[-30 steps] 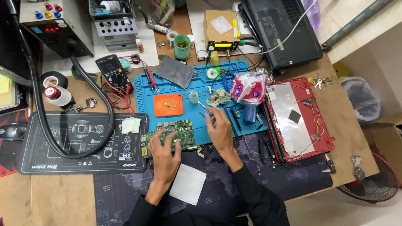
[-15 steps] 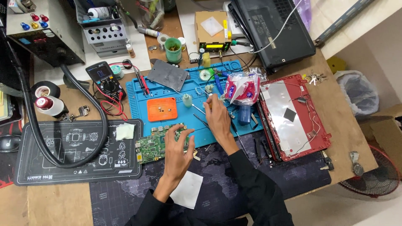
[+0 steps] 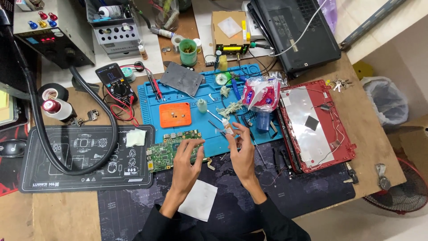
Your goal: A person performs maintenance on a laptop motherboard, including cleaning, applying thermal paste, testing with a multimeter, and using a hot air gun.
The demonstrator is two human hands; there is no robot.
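The left hand, fingers spread, partly covers a green circuit board; the right hand pinches a small bottle (contents unclear).

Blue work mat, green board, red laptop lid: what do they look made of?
Blue work mat: looks like matte silicone or rubber, with moulded trays and soft ridges. Green board under the left hand: rigid circuit laminate, a glossy green coat dotted with chips. Red laptop lid: probably hard plastic, its inside lined with silvery foil.
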